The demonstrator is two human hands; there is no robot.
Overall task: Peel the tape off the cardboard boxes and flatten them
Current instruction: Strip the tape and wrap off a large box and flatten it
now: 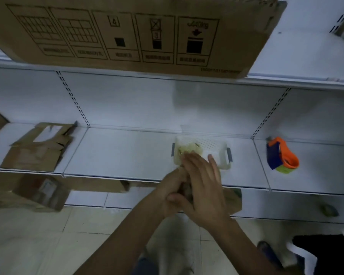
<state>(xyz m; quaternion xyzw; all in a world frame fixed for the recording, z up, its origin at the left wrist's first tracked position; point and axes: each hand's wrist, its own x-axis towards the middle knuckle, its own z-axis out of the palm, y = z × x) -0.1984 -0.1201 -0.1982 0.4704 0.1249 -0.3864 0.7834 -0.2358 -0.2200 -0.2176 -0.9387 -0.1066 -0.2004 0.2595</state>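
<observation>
Cardboard already flattened [38, 149] lies on the shelf [117, 151] well left of the white basket [211, 144], which holds a wad of peeled tape [189, 148]. Judged from this, at least one box is finished. The large printed box [127, 32], on the higher shelf above and behind the basket, appears not yet flattened. More cardboard [38, 193] sits below and left of the basket, its state unclear.

The right hand [203, 185], fingers straight, lies over the left hand [172, 185] just in front of the basket. The left fingers are hidden, so their grasp cannot be told. Something brownish, possibly tape, shows between the palms. A tape dispenser [282, 155] rests well right of the basket. The shelf lip runs beneath the hands, and bare shelf lies left of the basket.
</observation>
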